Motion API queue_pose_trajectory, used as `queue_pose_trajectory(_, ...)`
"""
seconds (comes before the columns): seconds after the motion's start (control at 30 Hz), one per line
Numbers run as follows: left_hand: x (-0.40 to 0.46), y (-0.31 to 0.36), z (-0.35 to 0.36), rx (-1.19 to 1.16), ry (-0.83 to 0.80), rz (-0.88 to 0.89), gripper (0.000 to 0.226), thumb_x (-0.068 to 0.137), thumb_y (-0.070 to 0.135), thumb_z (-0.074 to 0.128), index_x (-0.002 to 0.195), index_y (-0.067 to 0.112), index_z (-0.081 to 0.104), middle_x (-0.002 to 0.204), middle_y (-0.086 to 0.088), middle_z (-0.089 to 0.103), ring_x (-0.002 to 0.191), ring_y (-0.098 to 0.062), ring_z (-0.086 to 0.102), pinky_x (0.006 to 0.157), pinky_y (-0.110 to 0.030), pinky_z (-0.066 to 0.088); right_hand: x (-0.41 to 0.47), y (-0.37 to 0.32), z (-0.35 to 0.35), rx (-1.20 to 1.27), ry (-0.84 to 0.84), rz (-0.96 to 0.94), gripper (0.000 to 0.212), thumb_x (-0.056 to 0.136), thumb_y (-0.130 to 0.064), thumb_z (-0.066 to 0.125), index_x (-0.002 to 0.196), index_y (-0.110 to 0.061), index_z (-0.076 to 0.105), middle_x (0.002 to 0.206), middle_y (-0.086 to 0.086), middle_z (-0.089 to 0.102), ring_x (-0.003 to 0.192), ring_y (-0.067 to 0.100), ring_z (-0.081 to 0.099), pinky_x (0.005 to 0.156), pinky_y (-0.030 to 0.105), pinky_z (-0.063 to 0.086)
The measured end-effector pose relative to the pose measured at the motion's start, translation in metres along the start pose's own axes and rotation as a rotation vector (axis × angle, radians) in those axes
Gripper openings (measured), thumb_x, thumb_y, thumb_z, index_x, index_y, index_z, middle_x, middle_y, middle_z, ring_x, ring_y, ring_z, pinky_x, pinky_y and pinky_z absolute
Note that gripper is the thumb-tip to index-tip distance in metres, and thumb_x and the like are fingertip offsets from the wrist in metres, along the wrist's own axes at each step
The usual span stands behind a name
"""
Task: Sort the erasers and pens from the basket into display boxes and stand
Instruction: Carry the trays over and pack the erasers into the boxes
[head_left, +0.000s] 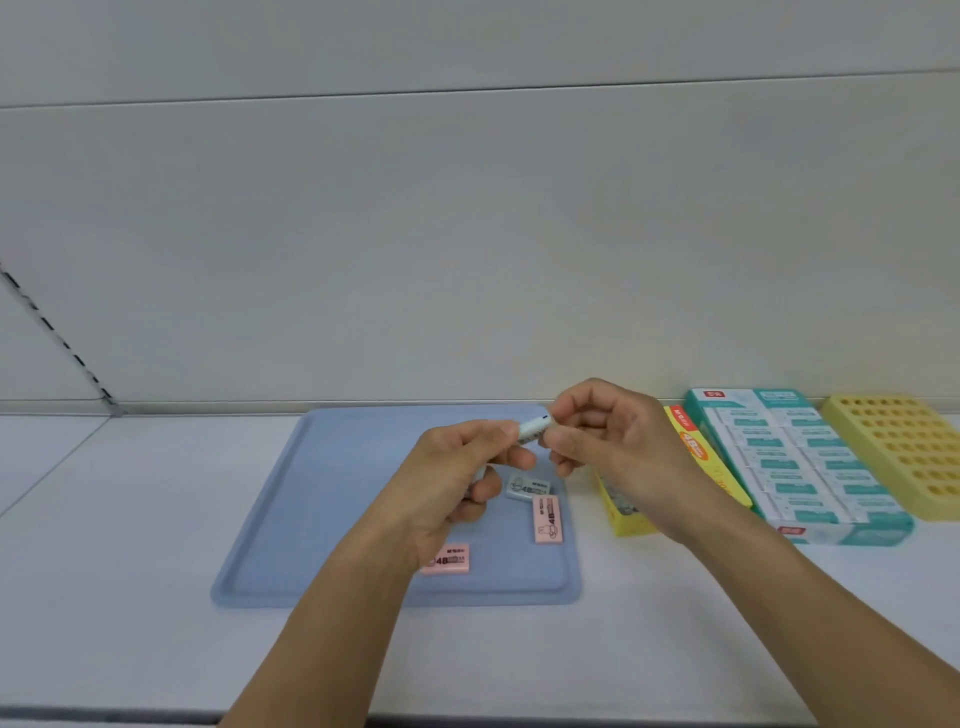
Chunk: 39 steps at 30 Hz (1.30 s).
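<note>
i see both hands raised over the blue tray, which lies flat on the white desk. my left hand is curled round a pale eraser, thumb and fingers wrapped about its near end, and my right hand pinches the far end of the same eraser between thumb and fingertips, so the piece bridges the two hands above the tray's far half. something pale shows low in the left palm as well, but i cannot tell what it is. on the tray under the hands lies a grey eraser; just near and right of it a pink eraser lies lengthwise, touching or almost touching the grey one; a second pink eraser sits nearer, partly hidden by my left wrist. to the right of the tray, on the desk, stands a yellow box, partly covered by my right hand; beside it a teal box filled with rows of white-and-teal erasers; farthest right, the yellow stand with its grid of holes. a pale wall panel rises behind the desk.
</note>
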<state>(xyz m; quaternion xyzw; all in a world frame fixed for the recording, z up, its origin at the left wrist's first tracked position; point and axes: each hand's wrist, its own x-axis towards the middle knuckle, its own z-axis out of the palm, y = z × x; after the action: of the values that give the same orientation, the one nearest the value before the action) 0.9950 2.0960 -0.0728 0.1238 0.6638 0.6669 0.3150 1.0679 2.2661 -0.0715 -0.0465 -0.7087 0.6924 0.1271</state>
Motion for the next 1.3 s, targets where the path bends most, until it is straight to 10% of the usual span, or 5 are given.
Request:
queue_pose_trajectory(0.43, 0.012, -0.001, 0.034, 0.023, 0.067, 0.198, 0.023, 0.079, 0.004, 0.075, 0.097, 0.019, 0.073, 0.068, 0.007, 0.062, 0.047, -0.006, 0.04, 0.044, -0.017, 0.032, -0.017, -0.011, -0.032, -0.283, 0.127, -0.083, 0.033, 0.072, 0.001, 0.081, 0.094, -0.022, 0.072, 0.083, 0.006, 0.072, 0.074, 0.016, 0.066, 0.073, 0.025, 0.058)
queue_pose_trajectory(0.73, 0.021, 0.002, 0.053, 0.049, 0.068, 0.135, 0.014, 0.082, 0.019, 0.075, 0.088, 0.01, 0.066, 0.06, -0.002, 0.061, 0.042, -0.009, 0.04, 0.041, -0.017, 0.03, -0.01, -0.007, -0.033, 0.019, 0.262, 0.023, 0.017, 0.08, -0.003, 0.073, 0.091, -0.015, 0.072, 0.085, 0.007, 0.074, 0.077, 0.015, 0.068, 0.075, 0.028, 0.055)
queue_pose_trajectory(1.0, 0.028, -0.001, 0.06, 0.081, 0.109, 0.054, 0.019, 0.087, 0.03, 0.068, 0.095, 0.013, 0.062, 0.052, -0.01, 0.05, 0.037, -0.012, 0.035, 0.039, -0.017, 0.027, -0.009, -0.005, -0.032, -0.591, 0.172, -0.151, 0.021, 0.08, -0.025, 0.076, 0.099, -0.027, 0.069, 0.085, -0.01, 0.065, 0.077, 0.003, 0.059, 0.072, 0.014, 0.048)
queue_pose_trajectory(1.3, 0.032, -0.001, 0.05, -0.304, 0.167, -0.053, 0.034, 0.099, 0.038, 0.049, 0.107, 0.005, 0.055, 0.095, -0.013, 0.071, 0.056, -0.015, 0.052, 0.057, -0.027, 0.043, -0.01, -0.004, -0.062, -1.16, -0.001, -0.125, 0.016, 0.086, -0.03, 0.067, 0.101, -0.025, 0.07, 0.1, -0.005, 0.057, 0.094, 0.014, 0.054, 0.081, 0.036, 0.046)
